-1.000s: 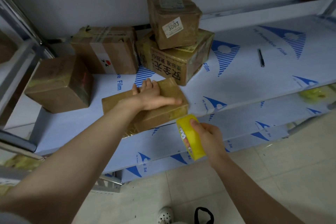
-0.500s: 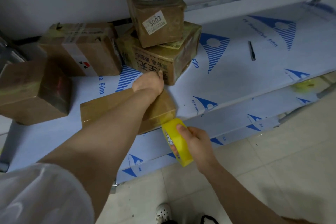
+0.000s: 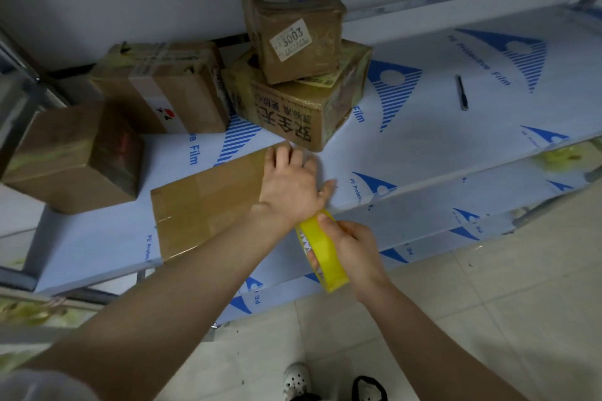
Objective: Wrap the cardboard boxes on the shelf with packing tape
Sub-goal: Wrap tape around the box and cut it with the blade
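A flat brown cardboard box (image 3: 208,202) lies at the front edge of the shelf (image 3: 423,146). My left hand (image 3: 290,182) presses down on its right end with the fingers spread flat. Just below that wrist, my right hand (image 3: 351,244) grips a yellow roll of packing tape (image 3: 321,251), held close against the box's near right corner. The right end of the box is hidden under my left hand.
Several taped cardboard boxes stand behind: one at the left (image 3: 71,156), one at the back (image 3: 163,88), a printed box (image 3: 299,111) with a smaller box labelled 3003 (image 3: 293,23) on top. A pen (image 3: 462,96) lies to the right. A lower shelf (image 3: 439,215) juts out below.
My left hand has come back from the box's far edge and now lies flat on its right end. The tape roll has stayed at the near right corner.
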`<action>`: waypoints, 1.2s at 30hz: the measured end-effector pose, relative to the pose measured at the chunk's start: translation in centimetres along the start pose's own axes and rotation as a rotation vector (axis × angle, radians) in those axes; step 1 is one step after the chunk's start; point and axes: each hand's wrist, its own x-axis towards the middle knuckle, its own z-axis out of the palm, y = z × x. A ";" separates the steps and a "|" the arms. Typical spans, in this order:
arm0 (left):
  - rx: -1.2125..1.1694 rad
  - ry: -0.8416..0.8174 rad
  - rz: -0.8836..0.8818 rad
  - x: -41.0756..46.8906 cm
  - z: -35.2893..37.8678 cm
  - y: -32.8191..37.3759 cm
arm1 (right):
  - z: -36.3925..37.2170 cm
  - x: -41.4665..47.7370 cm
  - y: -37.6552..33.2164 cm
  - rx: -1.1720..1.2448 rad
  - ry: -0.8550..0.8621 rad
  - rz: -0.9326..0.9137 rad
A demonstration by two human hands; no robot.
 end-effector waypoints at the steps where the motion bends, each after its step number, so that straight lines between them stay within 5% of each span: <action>1: -0.015 -0.003 0.016 0.1 -0.2 0.1 | 0.0 0.0 0.0 0.008 -0.001 -0.005; 6: -0.379 -0.378 0.121 0.2 -3.5 -2.8 | -0.4 -0.4 -0.1 -0.041 0.008 -0.012; 8: -0.323 -0.502 0.048 -0.4 -4.0 -5.6 | -0.5 -0.7 -0.4 -0.038 -0.015 -0.015; 13: -0.236 -0.464 0.014 -1.3 -2.9 -8.0 | -0.9 -1.3 -1.4 -0.065 -0.119 0.005; 20: -1.117 -0.809 0.077 -1.1 -5.6 -12.7 | -2.4 -5.3 -9.8 -0.189 -0.521 -0.349; 23: -1.077 -0.554 -0.006 -1.3 -7.7 -13.0 | 0.6 -5.0 -12.4 -0.185 -0.412 -0.388; 26: -0.765 -0.247 -0.058 -1.2 -8.4 -12.9 | 4.1 -3.9 -14.6 -0.081 -0.252 -0.364; 31: -0.258 -0.059 0.014 -1.4 -5.6 -11.4 | 6.6 -3.6 -16.0 -0.093 -0.150 -0.354; 36: -0.244 -0.026 -0.029 -1.0 -5.1 -11.5 | 6.4 -4.4 -14.7 0.053 -0.117 -0.313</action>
